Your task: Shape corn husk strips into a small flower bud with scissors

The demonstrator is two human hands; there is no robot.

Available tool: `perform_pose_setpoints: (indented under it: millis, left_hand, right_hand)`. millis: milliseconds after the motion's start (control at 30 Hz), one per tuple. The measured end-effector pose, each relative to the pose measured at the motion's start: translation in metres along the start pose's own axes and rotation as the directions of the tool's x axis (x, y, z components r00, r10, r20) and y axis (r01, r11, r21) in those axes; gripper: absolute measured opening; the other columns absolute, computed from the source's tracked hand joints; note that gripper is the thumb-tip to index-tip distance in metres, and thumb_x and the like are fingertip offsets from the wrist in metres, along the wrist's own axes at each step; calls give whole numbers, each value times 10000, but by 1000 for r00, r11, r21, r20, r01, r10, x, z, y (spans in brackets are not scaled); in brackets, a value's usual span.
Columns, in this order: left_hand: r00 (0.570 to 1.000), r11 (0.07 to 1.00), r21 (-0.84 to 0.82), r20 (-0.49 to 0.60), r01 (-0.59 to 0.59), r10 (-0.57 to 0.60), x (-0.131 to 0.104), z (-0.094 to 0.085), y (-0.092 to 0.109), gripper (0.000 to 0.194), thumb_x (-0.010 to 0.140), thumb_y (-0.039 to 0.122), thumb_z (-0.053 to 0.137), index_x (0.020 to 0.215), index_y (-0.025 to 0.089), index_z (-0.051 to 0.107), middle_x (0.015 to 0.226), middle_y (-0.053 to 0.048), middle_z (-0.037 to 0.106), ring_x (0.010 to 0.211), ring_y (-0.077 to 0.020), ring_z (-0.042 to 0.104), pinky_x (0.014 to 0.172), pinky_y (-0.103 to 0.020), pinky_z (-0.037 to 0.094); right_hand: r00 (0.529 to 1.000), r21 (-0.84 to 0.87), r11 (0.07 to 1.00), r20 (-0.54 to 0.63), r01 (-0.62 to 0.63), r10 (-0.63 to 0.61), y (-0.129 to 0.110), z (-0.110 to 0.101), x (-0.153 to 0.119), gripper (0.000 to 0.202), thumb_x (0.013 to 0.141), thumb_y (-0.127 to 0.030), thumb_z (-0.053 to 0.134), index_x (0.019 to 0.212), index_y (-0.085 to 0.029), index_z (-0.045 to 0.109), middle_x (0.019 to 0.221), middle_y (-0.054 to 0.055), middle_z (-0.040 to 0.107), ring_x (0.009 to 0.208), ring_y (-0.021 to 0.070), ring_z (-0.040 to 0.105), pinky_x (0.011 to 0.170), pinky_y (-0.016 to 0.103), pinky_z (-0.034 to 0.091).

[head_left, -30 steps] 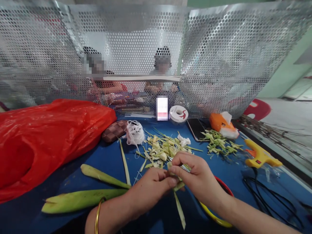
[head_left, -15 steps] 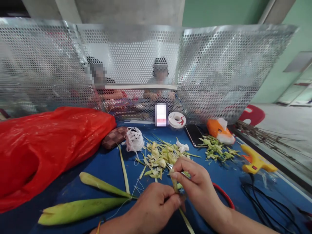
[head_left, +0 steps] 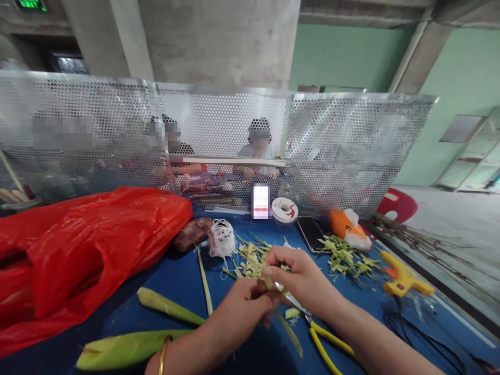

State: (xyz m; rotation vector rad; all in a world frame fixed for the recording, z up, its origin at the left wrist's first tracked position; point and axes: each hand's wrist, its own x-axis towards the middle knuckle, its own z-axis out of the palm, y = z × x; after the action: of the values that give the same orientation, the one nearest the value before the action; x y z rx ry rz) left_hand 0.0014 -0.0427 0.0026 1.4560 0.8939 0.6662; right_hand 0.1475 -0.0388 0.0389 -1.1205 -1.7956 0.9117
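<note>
In front of me my left hand is closed on a pale green plant strip, whose lower end hangs below the fingers. My right hand pinches at the strip's upper end, touching the left fingers. A small shiny metal bit shows between the hands; what it belongs to is unclear. Under the right forearm are yellow-handled scissors or pliers, partly hidden. A heap of plant trimmings lies just beyond the hands. Left of them are two thick green leaf sheaths, one partly behind my left forearm.
A red plastic bag covers the left side. Beyond lie a checked pouch, white string, a ribbon spool and a phone. At right are tissues, more trimmings and a corded yellow glue gun.
The camera view has tilted upward. Both hands have drawn closer together around the strip. Yellow tool handles now show under my right forearm, and the red curved piece there is out of sight.
</note>
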Motion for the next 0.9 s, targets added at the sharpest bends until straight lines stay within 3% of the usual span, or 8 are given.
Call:
perform_pose_setpoints:
  millis: [133, 300, 433, 533, 633, 767, 833, 900]
  left_hand:
    - [994, 992, 122, -110, 16, -2, 1, -14, 6, 355, 742, 442, 571, 519, 181, 482, 462, 49, 413, 483, -104, 367, 520, -254, 280]
    - [999, 981, 192, -26, -13, 18, -5, -10, 11, 329, 788, 397, 491, 542, 179, 504, 449, 50, 428, 457, -102, 377, 517, -249, 302]
    - [998, 962, 266, -7, -57, 61, -11, -6, 15, 345, 769, 295, 455, 443, 187, 470, 424, 26, 467, 451, -112, 412, 525, -257, 323]
    - [999, 980, 195, 41, -42, 35, -11, -2, 11, 284, 709, 221, 436, 427, 192, 458, 414, 28, 466, 430, -111, 407, 506, -255, 323]
    - [998, 997, 71, 58, -8, 4, -7, 1, 4, 289, 710, 270, 496, 436, 191, 450, 399, 34, 452, 401, -97, 388, 492, -250, 314]
    - [1000, 986, -163, 27, 19, -15, -5, -3, 9, 414, 750, 512, 594, 536, 163, 538, 424, 29, 482, 412, -90, 406, 494, -240, 322]
    - [999, 968, -245, 8, 50, -50, -7, -9, 17, 444, 745, 572, 613, 700, 131, 642, 489, 14, 547, 455, -96, 452, 524, -235, 350]
    - [997, 948, -309, -7, 74, -80, -10, -15, 24, 505, 758, 606, 588, 852, 117, 676, 565, -15, 623, 492, -108, 501, 553, -239, 377]
  right_hand:
    - [998, -42, 998, 38, 48, -47, -10, 0, 6, 103, 717, -138, 627, 636, -189, 589, 670, -28, 563, 654, 130, 509, 618, 250, 385]
    - [993, -165, 981, -38, 101, -109, -5, 9, 1, 276, 754, -123, 592, 535, -191, 437, 590, -45, 456, 599, 121, 441, 567, 240, 330]
    - [973, -214, 961, -115, 175, -202, -5, 15, -6, 247, 748, -91, 575, 559, -194, 454, 614, -28, 488, 614, 132, 472, 584, 250, 343]
    - [952, -275, 931, -123, 239, -281, -4, 20, -12, 226, 762, -72, 554, 583, -195, 496, 623, -16, 526, 633, 143, 497, 621, 268, 356]
    - [948, -271, 929, -123, 253, -294, -3, 22, -12, 234, 771, -81, 556, 572, -196, 514, 609, -15, 539, 630, 144, 511, 650, 282, 372]
    - [967, -104, 982, -184, 160, -177, -1, 9, -4, 164, 805, -194, 574, 645, -203, 607, 688, 1, 592, 661, 151, 542, 650, 282, 418]
    - [961, 44, 998, -275, 48, -34, 1, -1, 0, 121, 819, -301, 592, 806, -204, 663, 784, 18, 630, 713, 161, 563, 658, 284, 443]
    - [954, 227, 972, -270, -67, 129, 5, -8, 2, 230, 799, -399, 632, 884, -188, 669, 794, 26, 644, 726, 165, 571, 649, 279, 450]
